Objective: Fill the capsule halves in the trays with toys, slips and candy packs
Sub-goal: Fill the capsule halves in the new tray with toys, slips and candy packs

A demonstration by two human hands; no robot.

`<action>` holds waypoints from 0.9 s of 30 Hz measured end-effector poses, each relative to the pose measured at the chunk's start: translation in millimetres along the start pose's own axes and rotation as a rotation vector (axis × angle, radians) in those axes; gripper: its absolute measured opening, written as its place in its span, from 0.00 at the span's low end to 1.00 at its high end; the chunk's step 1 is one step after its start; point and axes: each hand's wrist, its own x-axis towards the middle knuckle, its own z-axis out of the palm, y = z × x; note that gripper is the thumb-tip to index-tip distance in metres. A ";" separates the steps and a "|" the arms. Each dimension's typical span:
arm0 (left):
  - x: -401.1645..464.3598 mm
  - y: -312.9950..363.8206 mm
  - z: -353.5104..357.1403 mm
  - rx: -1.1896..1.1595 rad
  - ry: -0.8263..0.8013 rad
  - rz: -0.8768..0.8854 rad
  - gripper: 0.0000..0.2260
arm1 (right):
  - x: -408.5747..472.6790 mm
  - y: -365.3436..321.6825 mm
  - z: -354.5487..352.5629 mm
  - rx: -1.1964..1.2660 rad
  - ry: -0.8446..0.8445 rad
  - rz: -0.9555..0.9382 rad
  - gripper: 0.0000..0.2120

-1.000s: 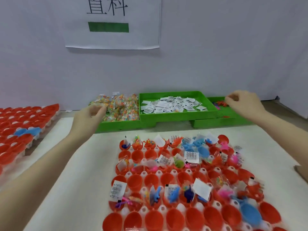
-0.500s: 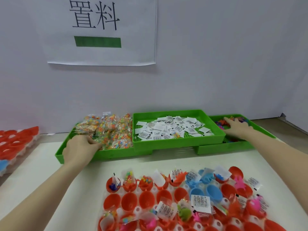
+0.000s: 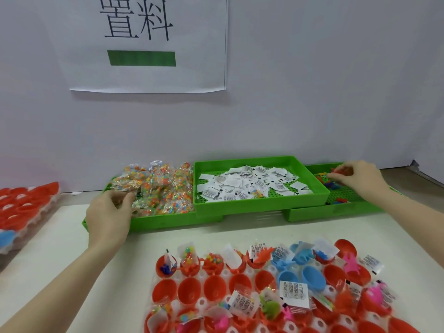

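Reaching across both bins, I see my left hand (image 3: 109, 218) now curled on a candy pack (image 3: 125, 197) at the pile's near edge, where half a second ago it only rested. My right hand (image 3: 355, 177) has closed from flat to pinching a toy (image 3: 336, 173). Empty capsule halves (image 3: 189, 290) wait below, so both pickups look underway.
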 end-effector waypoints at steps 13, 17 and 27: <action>-42.5 20.2 -66.0 -0.543 0.143 -0.011 0.04 | -3.1 -14.8 -17.4 -0.004 0.061 0.139 0.16; -61.8 30.8 -88.5 -0.743 0.055 -0.033 0.09 | -3.6 -23.9 -23.0 0.023 0.016 0.147 0.12; -70.1 59.5 -102.4 -0.870 0.018 0.019 0.09 | -9.7 -17.1 -36.6 0.316 -0.027 0.396 0.11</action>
